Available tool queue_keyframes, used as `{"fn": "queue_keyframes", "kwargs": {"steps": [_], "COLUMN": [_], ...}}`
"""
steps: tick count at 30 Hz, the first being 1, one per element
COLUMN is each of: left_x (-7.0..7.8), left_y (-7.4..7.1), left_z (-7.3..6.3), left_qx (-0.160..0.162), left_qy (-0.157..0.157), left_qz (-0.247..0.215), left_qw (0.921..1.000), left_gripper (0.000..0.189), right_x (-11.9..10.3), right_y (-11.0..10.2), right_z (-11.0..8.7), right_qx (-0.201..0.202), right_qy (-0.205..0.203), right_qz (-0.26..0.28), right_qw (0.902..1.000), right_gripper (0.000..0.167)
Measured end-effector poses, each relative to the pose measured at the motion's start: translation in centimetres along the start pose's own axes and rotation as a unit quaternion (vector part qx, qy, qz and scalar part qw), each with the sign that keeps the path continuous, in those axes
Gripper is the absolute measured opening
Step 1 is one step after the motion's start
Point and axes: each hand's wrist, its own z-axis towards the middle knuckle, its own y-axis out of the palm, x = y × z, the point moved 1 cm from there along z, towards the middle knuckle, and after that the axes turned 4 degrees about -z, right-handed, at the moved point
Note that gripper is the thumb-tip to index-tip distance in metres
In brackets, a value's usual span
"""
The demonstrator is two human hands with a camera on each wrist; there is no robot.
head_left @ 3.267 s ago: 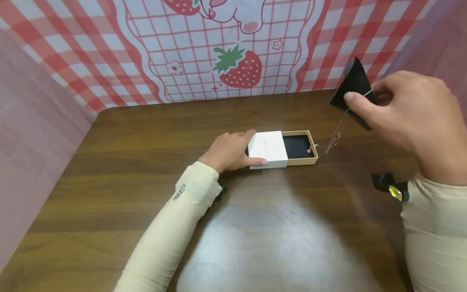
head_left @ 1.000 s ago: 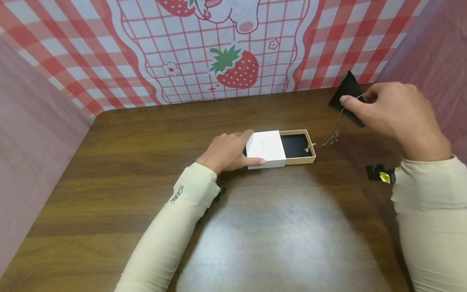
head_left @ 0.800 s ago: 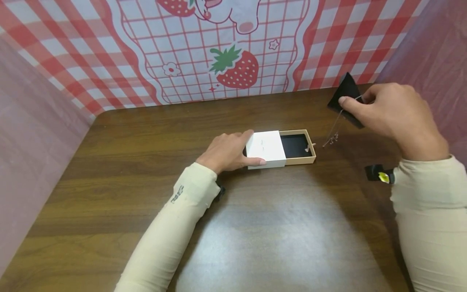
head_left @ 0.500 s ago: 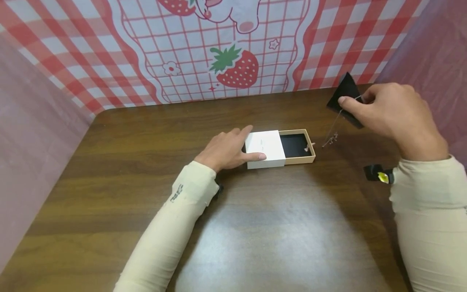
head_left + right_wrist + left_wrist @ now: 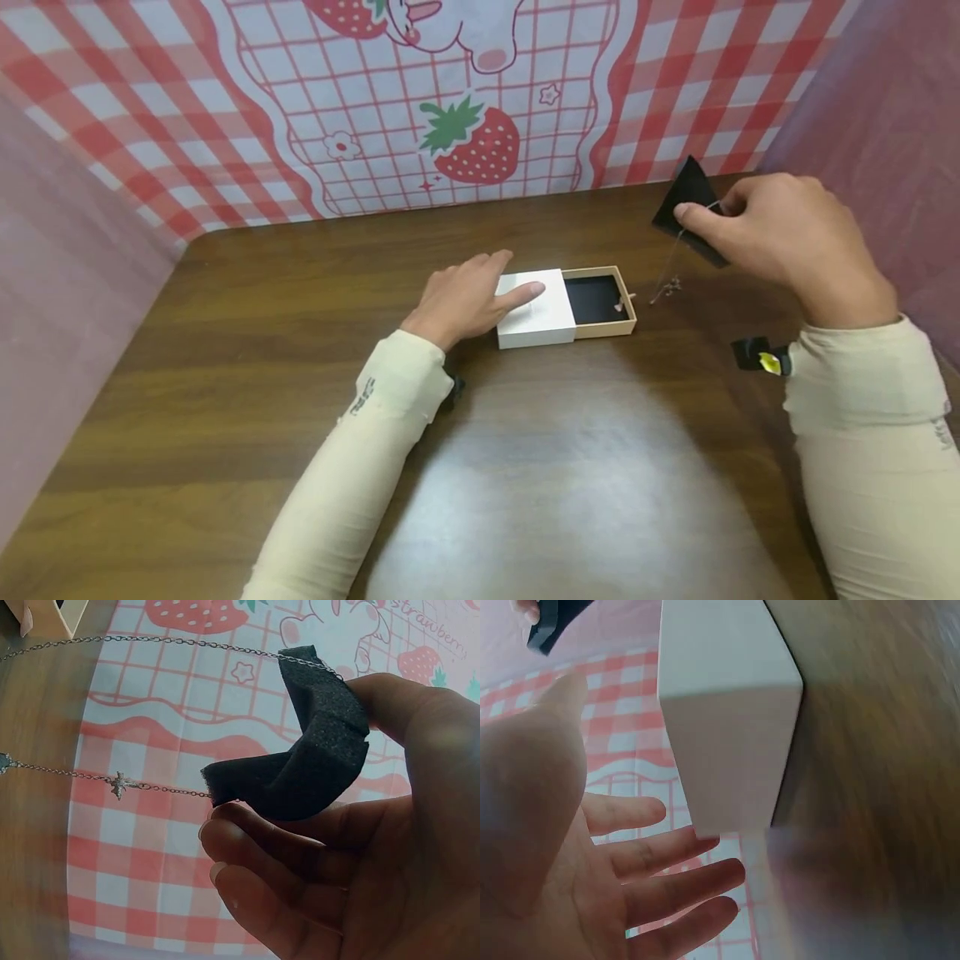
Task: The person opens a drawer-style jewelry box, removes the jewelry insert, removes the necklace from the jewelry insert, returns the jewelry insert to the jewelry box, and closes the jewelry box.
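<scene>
A white sleeve box lies on the table, its tan drawer slid partway out to the right, showing a black inside. My left hand is at the box's left end, thumb over its top. In the left wrist view the fingers are spread and relaxed beside the white box, not gripping it. Right of the drawer, my right hand pinches a bent black foam pad above the table. A thin silver chain runs across the pad and dangles, with a star-like charm on it.
The brown wooden table ends at a red-and-white strawberry cloth behind. Pinkish cloth hangs at the left and right sides. A small pink ribbon tab shows at the drawer's right end.
My left hand has loosened from the box, its thumb rising from the front edge over the top. The right hand has shifted slightly left and keeps the foam pad and dangling chain.
</scene>
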Motion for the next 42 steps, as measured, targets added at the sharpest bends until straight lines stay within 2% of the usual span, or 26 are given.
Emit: {"fn": "queue_keyframes", "kwargs": {"steps": [7,14,21,25,32,42], "left_x": [0.9,1.4,2.0,2.5,3.4,4.7], "left_y": [0.2,0.1,-0.1,-0.1,0.2,0.8], "left_z": [0.1,0.1,0.2,0.3,0.3,0.8], "left_qx": [0.009,0.011,0.049,0.057,0.042,0.034], "left_qy": [0.027,0.045,0.084,0.101,0.09,0.1], "left_qz": [0.021,0.031,0.031,0.023,0.021,0.011], "left_qw": [0.9994,0.9985,0.9948,0.993,0.9949,0.9944], "left_gripper": [0.082,0.078,0.068,0.064,0.064,0.062], "right_x": [-0.4,-0.6,-0.6,-0.7,-0.8,-1.0], "right_y": [0.2,0.2,0.4,0.5,0.8,0.8], "right_z": [0.1,0.1,0.1,0.1,-0.2,0.0], "right_qx": [-0.018,-0.016,-0.016,-0.02,-0.01,-0.011], "right_qy": [-0.002,-0.009,-0.015,-0.013,-0.018,-0.016], "right_qz": [-0.003,-0.009,-0.017,-0.018,-0.016,-0.022], "right_qw": [0.9998,0.9998,0.9996,0.9996,0.9997,0.9996], "right_gripper": [0.078,0.076,0.073,0.074,0.074,0.076]}}
